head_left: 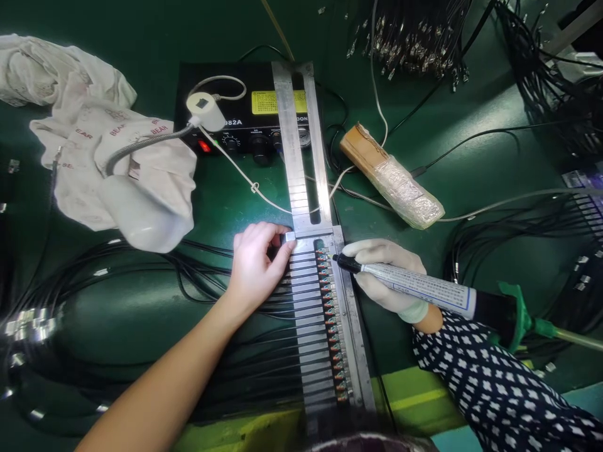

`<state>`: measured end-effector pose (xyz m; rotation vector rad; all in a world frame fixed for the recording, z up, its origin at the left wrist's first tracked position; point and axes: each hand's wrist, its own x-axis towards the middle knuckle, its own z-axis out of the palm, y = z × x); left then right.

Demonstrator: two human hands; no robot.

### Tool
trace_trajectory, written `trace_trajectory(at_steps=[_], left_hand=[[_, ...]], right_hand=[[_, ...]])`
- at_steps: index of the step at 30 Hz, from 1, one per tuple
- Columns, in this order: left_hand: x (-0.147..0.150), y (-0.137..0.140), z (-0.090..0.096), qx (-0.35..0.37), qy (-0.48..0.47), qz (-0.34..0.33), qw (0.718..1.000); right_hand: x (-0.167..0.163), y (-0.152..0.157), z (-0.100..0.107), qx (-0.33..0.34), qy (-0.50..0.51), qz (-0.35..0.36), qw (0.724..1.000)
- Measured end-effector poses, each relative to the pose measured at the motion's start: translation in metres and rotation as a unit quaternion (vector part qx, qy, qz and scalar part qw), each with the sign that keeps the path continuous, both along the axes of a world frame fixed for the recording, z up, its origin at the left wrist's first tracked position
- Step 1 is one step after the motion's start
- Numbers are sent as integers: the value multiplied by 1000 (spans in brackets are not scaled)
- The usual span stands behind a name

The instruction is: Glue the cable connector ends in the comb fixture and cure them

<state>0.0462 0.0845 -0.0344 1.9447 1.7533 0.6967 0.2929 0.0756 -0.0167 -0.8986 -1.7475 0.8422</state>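
A long slotted metal fixture (311,314) lies in the middle, with black cables (268,295) side by side across it. Their stripped ends (335,339) show coloured wires and small metal connectors in a row. My bare left hand (257,267) is at the fixture's upper left edge, thumb and fingers pinched on its small metal corner block (289,237). In my gloved right hand (389,276) is a labelled dispensing syringe (419,285) with a black nozzle. Its tip is at the topmost connectors; whether it touches them I cannot tell. A green cap (513,314) and hose join its rear end.
Behind the fixture stands a black dispenser controller (226,135) with dials, partly under a slotted metal bar (294,144). A lamp (207,113) on a flexible neck and white cloths (94,132) are at left. A plastic-wrapped block (391,176) and cable bundles (414,37) lie at right.
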Motion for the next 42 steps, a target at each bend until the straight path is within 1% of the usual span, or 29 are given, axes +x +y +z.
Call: trace_trajectory(at_steps=[14,19,24,28,33,38,42], left_hand=[[0,0,0,2,-5,0,1000],[-1,1,0,-3,-1,0,1000],[-1,0,0,0,0,-1,1000],[0,0,0,5,0,-1,1000],[0,0,1,-6,-1,0,1000],[0,0,1,0,0,-1,1000],[-1,-1,1,7,1,-7,1000]], right_hand=[[-1,1,0,6,16,9,1000],[0,1,-1,-13,18,10,1000],[0,1,-1,-11,27,6,1000],[-1,2,0,-16,15,-2,1000],[-1,2,-2,-10,-9,-9,1000],[-1,2,-1,-7,-9,-8,1000],[-1,3,0,12,6,9,1000]])
